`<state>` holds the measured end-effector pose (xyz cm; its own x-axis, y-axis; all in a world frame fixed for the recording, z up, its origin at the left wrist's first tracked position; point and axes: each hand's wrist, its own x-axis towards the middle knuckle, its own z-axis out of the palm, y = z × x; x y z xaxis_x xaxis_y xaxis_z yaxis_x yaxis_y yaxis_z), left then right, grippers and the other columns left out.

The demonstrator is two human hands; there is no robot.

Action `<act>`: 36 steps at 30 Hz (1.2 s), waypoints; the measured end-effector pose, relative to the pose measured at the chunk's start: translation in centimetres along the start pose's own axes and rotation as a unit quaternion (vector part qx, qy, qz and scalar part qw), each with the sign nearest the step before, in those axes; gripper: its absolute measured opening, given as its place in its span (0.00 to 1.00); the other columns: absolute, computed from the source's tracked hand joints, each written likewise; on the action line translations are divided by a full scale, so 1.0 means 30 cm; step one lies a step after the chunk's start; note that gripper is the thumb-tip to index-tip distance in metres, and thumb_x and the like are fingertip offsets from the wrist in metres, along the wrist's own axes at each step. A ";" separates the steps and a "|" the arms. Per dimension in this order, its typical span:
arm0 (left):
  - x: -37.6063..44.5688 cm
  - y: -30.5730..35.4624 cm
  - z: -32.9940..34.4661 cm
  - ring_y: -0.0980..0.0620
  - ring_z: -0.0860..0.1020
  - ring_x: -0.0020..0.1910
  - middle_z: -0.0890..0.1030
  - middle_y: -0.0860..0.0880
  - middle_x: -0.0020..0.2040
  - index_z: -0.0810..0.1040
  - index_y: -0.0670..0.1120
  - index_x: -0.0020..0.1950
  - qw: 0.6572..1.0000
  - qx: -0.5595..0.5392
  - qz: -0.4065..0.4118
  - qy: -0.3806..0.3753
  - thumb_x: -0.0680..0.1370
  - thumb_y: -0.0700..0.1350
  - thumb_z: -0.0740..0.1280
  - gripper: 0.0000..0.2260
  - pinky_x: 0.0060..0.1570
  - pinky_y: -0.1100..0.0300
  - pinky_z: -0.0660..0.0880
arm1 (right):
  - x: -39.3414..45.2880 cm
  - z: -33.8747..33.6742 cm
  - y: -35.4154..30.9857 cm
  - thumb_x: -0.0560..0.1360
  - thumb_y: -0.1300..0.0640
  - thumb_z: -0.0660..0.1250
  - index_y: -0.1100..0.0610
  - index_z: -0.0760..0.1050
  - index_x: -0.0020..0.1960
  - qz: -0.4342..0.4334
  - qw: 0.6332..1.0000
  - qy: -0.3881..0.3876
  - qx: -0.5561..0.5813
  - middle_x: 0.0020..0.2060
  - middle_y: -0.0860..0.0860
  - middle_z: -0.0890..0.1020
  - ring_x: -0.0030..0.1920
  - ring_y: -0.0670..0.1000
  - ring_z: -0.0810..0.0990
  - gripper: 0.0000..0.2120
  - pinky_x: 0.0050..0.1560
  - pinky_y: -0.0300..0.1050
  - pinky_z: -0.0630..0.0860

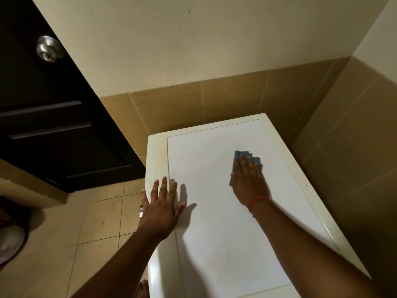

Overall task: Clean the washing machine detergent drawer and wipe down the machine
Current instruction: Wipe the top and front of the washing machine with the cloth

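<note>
White, the washing machine fills the lower right, its flat top facing up beside a dark door. On its left edge the left hand lies flat, fingers spread, holding nothing. Farther back, the right hand presses a blue cloth flat against the top.

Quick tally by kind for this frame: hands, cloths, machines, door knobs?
Hands: 2, left hand flat on the lid edge, right hand pressing the cloth
Blue cleaning cloth: 1
White top-panel washing machine: 1
Round silver metal door knob: 1
Total: 5
</note>
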<state>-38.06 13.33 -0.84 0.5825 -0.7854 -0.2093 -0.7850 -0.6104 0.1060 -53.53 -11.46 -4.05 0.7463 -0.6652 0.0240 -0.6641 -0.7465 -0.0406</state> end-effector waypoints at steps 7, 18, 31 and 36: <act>0.023 0.065 0.014 0.45 0.37 0.78 0.39 0.47 0.80 0.39 0.53 0.79 1.000 0.027 0.011 0.004 0.73 0.69 0.30 0.38 0.73 0.38 0.40 | -0.039 -0.002 0.131 0.80 0.49 0.45 0.59 0.60 0.76 -0.003 1.000 0.011 0.011 0.75 0.58 0.64 0.75 0.60 0.62 0.28 0.73 0.61 0.60; 0.054 0.156 0.011 0.45 0.35 0.77 0.39 0.48 0.80 0.39 0.54 0.79 0.999 0.030 0.043 0.008 0.74 0.69 0.33 0.36 0.73 0.38 0.39 | -0.058 0.005 0.297 0.80 0.48 0.43 0.58 0.62 0.76 0.049 0.999 -0.001 -0.010 0.74 0.57 0.66 0.75 0.60 0.61 0.29 0.74 0.59 0.58; 0.033 0.196 -0.006 0.46 0.35 0.78 0.38 0.48 0.80 0.38 0.54 0.79 0.998 0.047 0.049 0.013 0.73 0.68 0.31 0.36 0.73 0.38 0.39 | -0.017 -0.021 0.469 0.80 0.48 0.41 0.59 0.60 0.77 0.076 0.997 -0.010 -0.032 0.76 0.59 0.62 0.75 0.63 0.59 0.29 0.74 0.59 0.58; 0.010 0.177 -0.009 0.46 0.34 0.77 0.37 0.48 0.79 0.36 0.55 0.78 0.998 0.042 0.041 0.012 0.73 0.69 0.31 0.35 0.74 0.38 0.39 | -0.038 -0.003 0.343 0.79 0.49 0.48 0.60 0.71 0.70 -0.095 0.994 -0.011 -0.049 0.69 0.60 0.73 0.68 0.64 0.72 0.27 0.68 0.62 0.64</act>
<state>-42.01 9.83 -0.08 0.5196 -0.8351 -0.1803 -0.8446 -0.5340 0.0392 -61.22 -18.39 -4.41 0.8592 -0.5117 0.0004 -0.5108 -0.8576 0.0607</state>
